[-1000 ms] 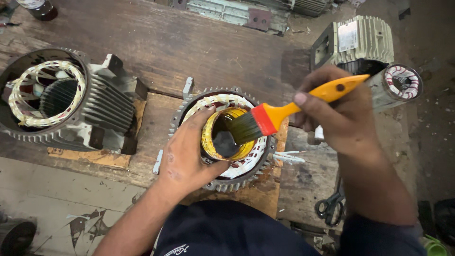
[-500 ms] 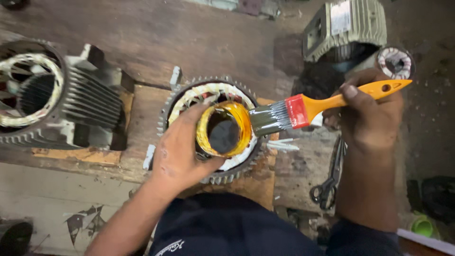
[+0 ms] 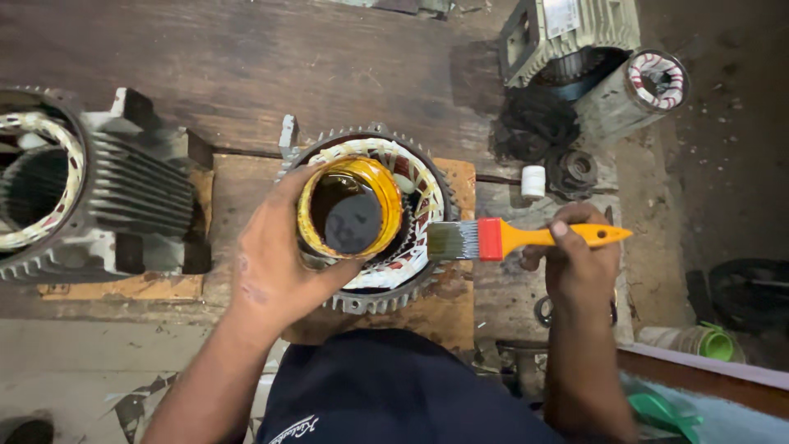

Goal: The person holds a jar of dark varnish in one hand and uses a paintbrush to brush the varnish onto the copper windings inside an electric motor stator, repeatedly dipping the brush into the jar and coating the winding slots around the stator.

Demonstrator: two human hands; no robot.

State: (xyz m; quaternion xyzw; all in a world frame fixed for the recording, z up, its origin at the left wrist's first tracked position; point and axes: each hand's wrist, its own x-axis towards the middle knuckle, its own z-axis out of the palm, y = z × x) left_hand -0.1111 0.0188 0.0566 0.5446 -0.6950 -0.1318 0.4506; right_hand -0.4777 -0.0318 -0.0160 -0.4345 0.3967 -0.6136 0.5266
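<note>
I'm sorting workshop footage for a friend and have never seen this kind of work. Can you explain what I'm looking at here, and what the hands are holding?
The view comes from a camera worn on a person's head, looking down at their own two hands over a worn wooden workbench. The left hand holds an open yellow tin of dark liquid above a round, finned electric motor housing with copper-coloured windings inside, set on a wooden board. The right hand holds a paintbrush with an orange handle, bristles pointing toward the tin. A bigger finned motor housing lies at the left, and more motor parts sit at the top right.
</note>
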